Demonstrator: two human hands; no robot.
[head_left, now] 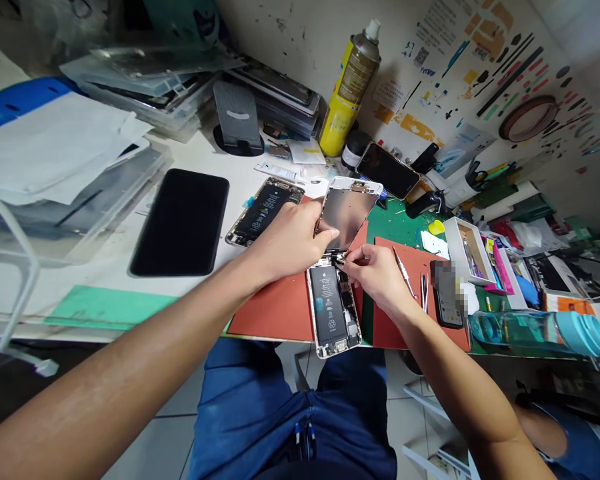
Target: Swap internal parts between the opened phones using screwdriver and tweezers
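An opened phone body [333, 313] with its black battery showing lies on the red-brown mat [275, 313], its lower end past the desk's front edge. Above it, a phone screen panel [347, 210] is tilted up, its shiny back toward me. My left hand [305, 233] grips the panel's left edge, thumb on its back. The fingers of my right hand [373, 270] are pinched at the joint between panel and body; whatever lies between the fingertips is too small to make out. Behind my left hand rests a second opened phone [265, 210].
A black tablet [183, 220] lies at left, near a phone stand [237, 117]. At the back stand a yellow spray can [350, 87] and a leaning phone [387, 170]. Tweezers [424, 292], a lit phone [447, 293] and a blue bottle [535, 332] lie at right.
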